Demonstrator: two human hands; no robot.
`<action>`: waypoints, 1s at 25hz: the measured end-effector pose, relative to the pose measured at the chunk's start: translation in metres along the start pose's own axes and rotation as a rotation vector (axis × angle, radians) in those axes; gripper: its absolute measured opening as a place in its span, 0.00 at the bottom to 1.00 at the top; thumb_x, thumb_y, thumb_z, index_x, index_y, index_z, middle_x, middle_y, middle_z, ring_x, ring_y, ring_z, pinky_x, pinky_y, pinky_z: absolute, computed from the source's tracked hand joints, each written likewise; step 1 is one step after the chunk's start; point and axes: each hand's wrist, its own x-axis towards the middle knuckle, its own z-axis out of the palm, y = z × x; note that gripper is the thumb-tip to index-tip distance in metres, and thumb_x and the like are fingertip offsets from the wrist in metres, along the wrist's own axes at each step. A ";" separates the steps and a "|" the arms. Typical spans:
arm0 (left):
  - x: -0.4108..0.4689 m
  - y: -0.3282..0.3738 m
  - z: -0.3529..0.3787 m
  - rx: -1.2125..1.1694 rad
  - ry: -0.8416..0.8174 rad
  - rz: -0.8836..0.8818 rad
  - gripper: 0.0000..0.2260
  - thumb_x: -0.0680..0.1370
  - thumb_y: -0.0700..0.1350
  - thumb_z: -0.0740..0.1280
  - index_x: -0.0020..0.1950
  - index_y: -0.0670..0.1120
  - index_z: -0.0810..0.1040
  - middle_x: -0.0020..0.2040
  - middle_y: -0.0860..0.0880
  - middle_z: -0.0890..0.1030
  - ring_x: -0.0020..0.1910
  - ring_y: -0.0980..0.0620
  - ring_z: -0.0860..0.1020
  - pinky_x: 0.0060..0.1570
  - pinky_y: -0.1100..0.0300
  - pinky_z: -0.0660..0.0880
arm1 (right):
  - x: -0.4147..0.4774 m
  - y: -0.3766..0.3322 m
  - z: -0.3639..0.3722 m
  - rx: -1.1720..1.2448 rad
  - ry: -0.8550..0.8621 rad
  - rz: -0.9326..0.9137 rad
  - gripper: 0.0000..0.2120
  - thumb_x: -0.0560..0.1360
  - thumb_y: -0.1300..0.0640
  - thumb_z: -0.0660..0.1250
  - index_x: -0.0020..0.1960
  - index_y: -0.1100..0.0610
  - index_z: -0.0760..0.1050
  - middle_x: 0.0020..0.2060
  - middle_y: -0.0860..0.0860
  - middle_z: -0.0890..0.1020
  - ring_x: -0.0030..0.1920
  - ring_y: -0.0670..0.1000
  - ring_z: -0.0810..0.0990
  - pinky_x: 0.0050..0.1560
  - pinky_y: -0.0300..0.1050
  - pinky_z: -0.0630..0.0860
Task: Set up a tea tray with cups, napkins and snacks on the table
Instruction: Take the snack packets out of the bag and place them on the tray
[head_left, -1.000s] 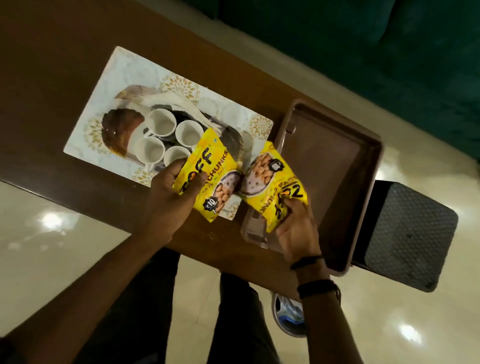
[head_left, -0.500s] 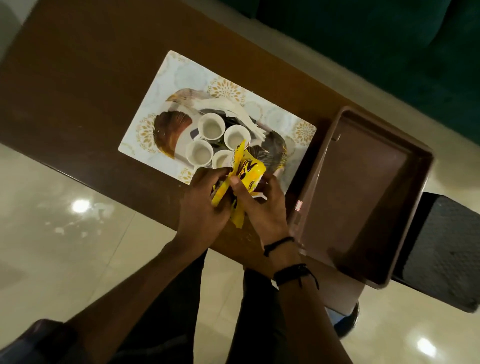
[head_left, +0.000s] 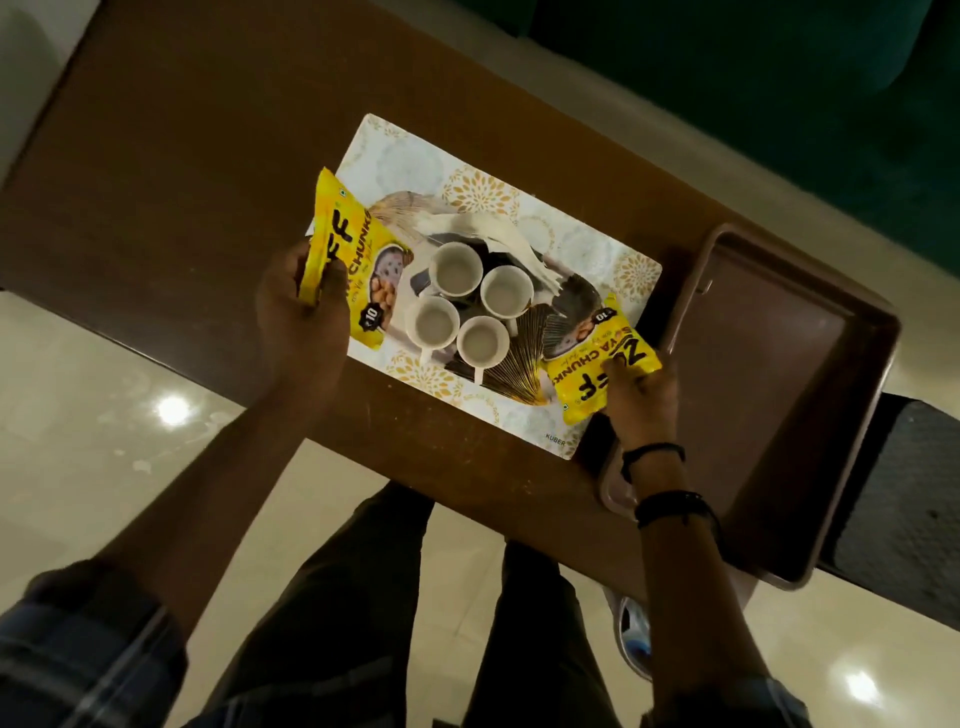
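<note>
A patterned white tea tray (head_left: 576, 249) lies on the brown table (head_left: 208, 156). Several white cups (head_left: 470, 301) stand clustered at its middle. My left hand (head_left: 301, 317) grips a yellow snack packet (head_left: 349, 260) over the tray's left end. My right hand (head_left: 644, 395) grips a second yellow snack packet (head_left: 597, 371) over the tray's near right corner. Both packets sit beside the cups, one on each side. I see no napkins.
An empty brown plastic bin (head_left: 779, 384) sits at the table's right end, partly over the edge. A dark textured stool (head_left: 904, 499) stands right of it. A green sofa (head_left: 779, 93) lies beyond the table. Glossy tiled floor and my legs are below.
The two packets were held together in front of the cups half a second ago; now my hands have spread apart, carrying one packet to each end of the tray.
</note>
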 end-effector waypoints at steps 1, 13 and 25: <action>0.008 -0.004 0.000 0.011 -0.029 -0.007 0.11 0.77 0.46 0.64 0.56 0.42 0.77 0.48 0.41 0.81 0.45 0.44 0.80 0.46 0.48 0.78 | 0.005 -0.001 0.004 -0.019 0.005 -0.001 0.09 0.75 0.63 0.64 0.53 0.65 0.73 0.40 0.56 0.79 0.37 0.53 0.79 0.42 0.47 0.75; 0.072 -0.040 0.021 0.051 -0.406 -0.377 0.08 0.76 0.38 0.65 0.46 0.52 0.77 0.46 0.46 0.81 0.48 0.44 0.80 0.48 0.48 0.79 | 0.028 0.001 0.046 0.049 0.026 0.214 0.26 0.72 0.59 0.71 0.64 0.64 0.63 0.56 0.59 0.77 0.53 0.55 0.77 0.57 0.53 0.77; 0.053 -0.025 0.040 0.618 -0.230 0.079 0.37 0.71 0.45 0.71 0.75 0.40 0.57 0.72 0.37 0.64 0.73 0.37 0.59 0.70 0.46 0.57 | 0.022 0.002 0.050 -0.258 0.083 0.064 0.50 0.71 0.52 0.73 0.77 0.63 0.43 0.76 0.59 0.54 0.77 0.58 0.52 0.77 0.51 0.51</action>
